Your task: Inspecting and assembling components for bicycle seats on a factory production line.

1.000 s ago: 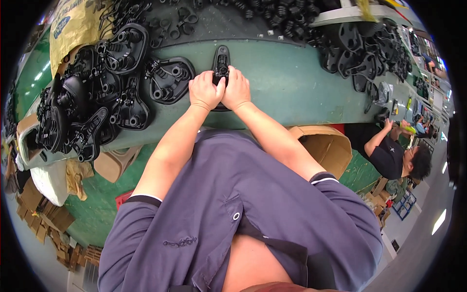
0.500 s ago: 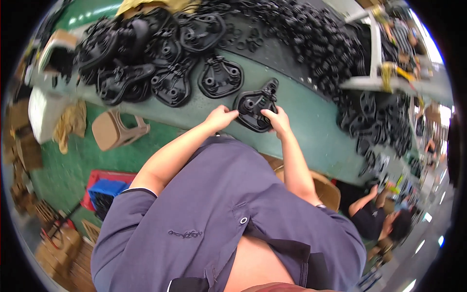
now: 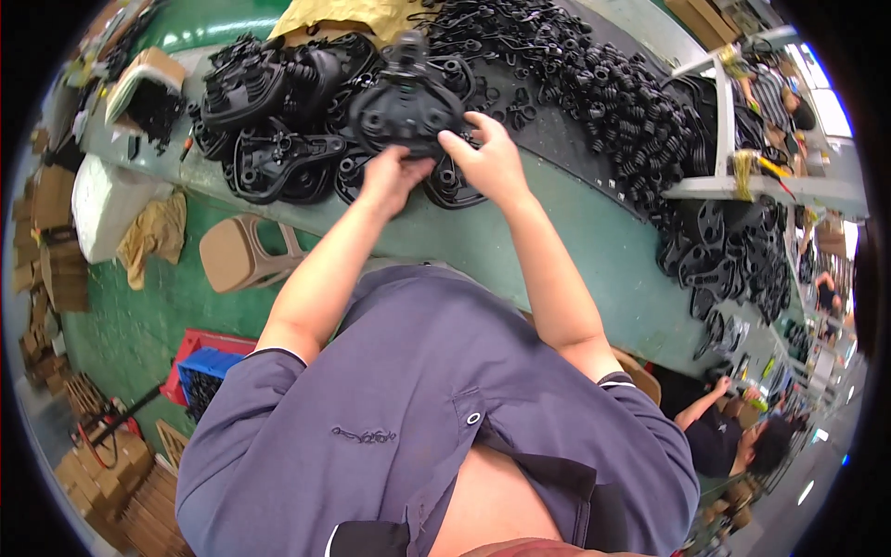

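Observation:
A black moulded part (image 3: 406, 104) with a rounded triangular base, round bosses and a ribbed centre is lifted over the pile at the back, blurred a little. Its near edge is pinched by my left hand (image 3: 388, 181), whose fingers pass partly under it. My right hand (image 3: 492, 160) has thumb and forefinger closed on its right corner. Beneath and behind it lie similar black parts, one of them (image 3: 453, 184) partly covered by my hands. More of the same parts (image 3: 283, 165) are heaped to the left on the green table (image 3: 575, 237).
Small black ribbed pieces (image 3: 594, 93) cover a dark mat at the back right. Flat black parts (image 3: 719, 255) are piled farther right, by a white frame post (image 3: 721, 121). A beige stool (image 3: 232, 255) stands left. A co-worker (image 3: 729, 432) sits at the right.
Both hands have carried the black moulded part up and left, from the table's near middle to above the pile. The whole view has shifted slightly.

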Tool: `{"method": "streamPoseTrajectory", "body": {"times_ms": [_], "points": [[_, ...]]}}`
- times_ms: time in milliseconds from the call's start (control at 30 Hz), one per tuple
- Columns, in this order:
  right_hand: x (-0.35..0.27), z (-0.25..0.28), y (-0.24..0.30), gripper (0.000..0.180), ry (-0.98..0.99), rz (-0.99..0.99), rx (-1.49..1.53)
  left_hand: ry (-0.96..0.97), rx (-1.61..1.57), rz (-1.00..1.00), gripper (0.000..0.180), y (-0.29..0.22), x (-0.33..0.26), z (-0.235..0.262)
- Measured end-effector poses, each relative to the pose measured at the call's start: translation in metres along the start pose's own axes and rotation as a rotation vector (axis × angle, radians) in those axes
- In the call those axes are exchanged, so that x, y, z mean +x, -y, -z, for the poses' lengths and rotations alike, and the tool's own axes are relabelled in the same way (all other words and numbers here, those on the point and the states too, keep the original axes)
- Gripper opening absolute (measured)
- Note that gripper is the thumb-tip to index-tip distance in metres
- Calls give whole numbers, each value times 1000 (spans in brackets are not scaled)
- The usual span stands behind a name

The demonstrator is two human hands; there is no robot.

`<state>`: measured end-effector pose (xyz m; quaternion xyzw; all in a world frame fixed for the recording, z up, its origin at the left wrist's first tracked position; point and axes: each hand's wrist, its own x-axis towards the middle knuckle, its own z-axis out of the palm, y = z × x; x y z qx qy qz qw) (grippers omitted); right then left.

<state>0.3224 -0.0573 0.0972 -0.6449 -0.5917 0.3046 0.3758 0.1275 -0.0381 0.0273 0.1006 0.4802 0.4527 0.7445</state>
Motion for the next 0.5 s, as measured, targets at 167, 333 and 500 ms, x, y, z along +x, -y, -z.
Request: {"method": "streamPoseTrajectory", "body": {"times_ms": [167, 333, 500], "points": [[-42, -27, 0, 61, 117, -181, -14, -44, -161, 32, 35, -66, 75, 32], [-123, -22, -47, 62, 262, -517, -131, -120, -188, 13, 36, -63, 88, 24], [-215, -16, -89, 55, 183, -705, -122, -117, -273, 94, 52, -47, 100, 40]]}}
